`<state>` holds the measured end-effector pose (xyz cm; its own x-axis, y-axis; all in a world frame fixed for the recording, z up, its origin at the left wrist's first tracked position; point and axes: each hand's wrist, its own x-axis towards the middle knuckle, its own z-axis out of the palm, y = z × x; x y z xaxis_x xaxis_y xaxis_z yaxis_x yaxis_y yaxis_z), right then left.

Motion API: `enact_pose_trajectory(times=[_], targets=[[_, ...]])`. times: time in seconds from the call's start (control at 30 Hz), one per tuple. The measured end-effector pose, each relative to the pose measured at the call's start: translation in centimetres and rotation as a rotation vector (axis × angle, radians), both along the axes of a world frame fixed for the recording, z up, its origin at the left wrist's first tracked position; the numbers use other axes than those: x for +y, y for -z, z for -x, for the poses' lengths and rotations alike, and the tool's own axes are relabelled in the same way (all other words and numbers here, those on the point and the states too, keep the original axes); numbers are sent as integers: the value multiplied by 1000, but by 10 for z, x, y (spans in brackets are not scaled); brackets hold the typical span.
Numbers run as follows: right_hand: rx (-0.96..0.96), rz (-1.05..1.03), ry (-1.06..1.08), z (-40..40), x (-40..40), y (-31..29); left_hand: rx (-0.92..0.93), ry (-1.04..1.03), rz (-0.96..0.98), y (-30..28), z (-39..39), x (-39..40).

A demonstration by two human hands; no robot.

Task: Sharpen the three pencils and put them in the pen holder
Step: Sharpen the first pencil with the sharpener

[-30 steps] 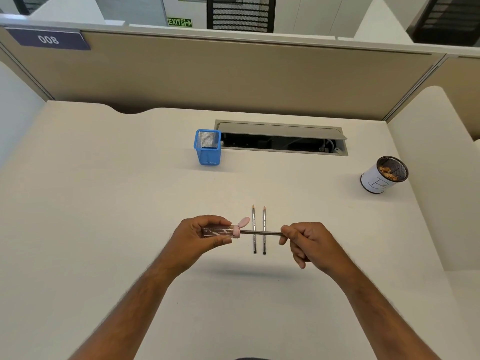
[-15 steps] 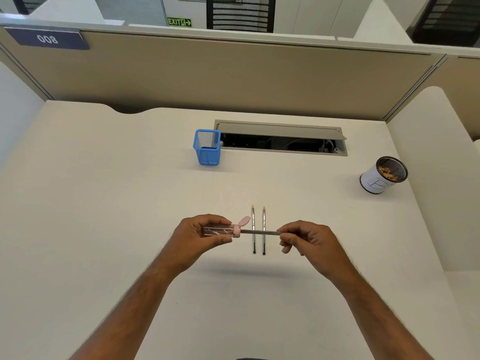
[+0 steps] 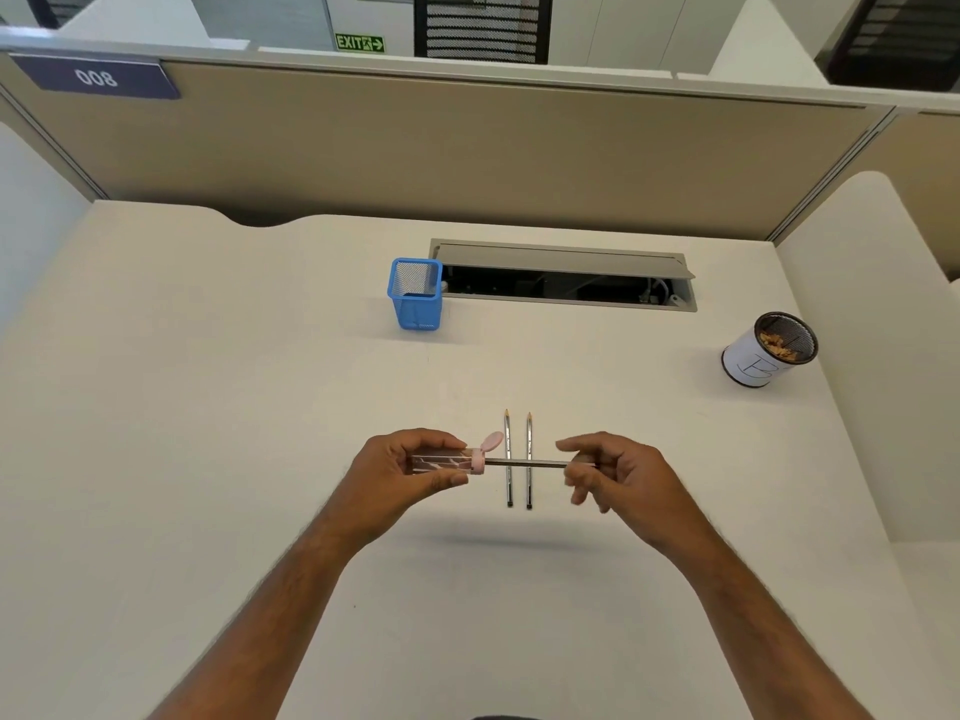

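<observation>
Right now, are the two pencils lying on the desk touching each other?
Apart. The head view shows a strip of bare desk between the left pencil and the right pencil along their whole length.

Both hands hover above the desk point(image 3: 208, 407), the left hand point(image 3: 410, 470) and right hand point(image 3: 618, 475) joined by a sharpener point(image 3: 447, 461) and pencil point(image 3: 524, 464) that bar the gap between them. Under that bar lie two pencils point(image 3: 518, 459). Beyond the left hand stands the blue pen holder point(image 3: 415, 293), beside an open cable hatch point(image 3: 561, 275). Far right of the right hand stands a white cup point(image 3: 763, 353). Bare desk lies left of the left hand and nearer than both wrists.
</observation>
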<state>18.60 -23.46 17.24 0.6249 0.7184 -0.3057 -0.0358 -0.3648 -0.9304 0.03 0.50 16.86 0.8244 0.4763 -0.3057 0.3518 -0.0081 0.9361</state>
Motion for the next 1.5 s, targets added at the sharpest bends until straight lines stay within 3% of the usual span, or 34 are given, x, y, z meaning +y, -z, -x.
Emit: enact_pose_trajectory(times=[0.3,0.63,0.9,1.13,1.4,1.5], targets=[[-57,18,-6,4,1,-1,0,11,-14,1,-1,2],[102,40,-84,0,1,2,25,31,-28,5,3,2],[-46,15,-14,1,-2,0,23,16,-45,4,2,6],[-58,52,-97,0,-3,3,38,33,-30,5,4,6],[97,65,-126,-1,-3,9,51,46,-23,7,6,4],[72,44,-110,-2,-4,10,41,25,-2,6,5,1]])
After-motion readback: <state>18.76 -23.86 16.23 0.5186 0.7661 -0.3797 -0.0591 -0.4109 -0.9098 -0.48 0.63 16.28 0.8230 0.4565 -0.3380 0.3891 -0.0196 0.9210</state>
